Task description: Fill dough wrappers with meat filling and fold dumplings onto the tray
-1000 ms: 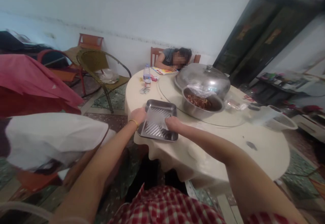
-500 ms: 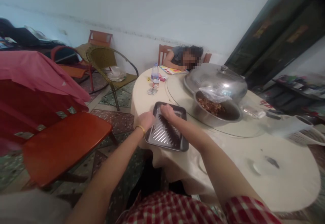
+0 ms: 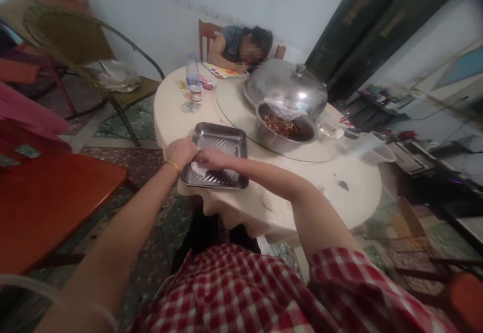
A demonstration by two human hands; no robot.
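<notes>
A ridged metal tray [image 3: 222,144] lies at the near edge of a round table with a cream cloth [image 3: 302,187]. My left hand [image 3: 181,152] grips the tray's left rim, fingers curled over it. My right hand [image 3: 209,159] is closed over the tray's near left part, pressing something white [image 3: 198,170] against the ridges; it looks like a cloth or paper, but I cannot make it out.
Behind the tray stands a steel bowl [image 3: 281,132] of reddish food under a domed steel lid [image 3: 285,89]. A water bottle [image 3: 192,74] and small items sit further back, where a person [image 3: 241,49] leans on the table. A red chair [image 3: 45,202] stands left, a white cup [image 3: 372,149] right.
My right hand slid from the tray's far edge to its near left part, close to my left hand. The view swung down and to the right.
</notes>
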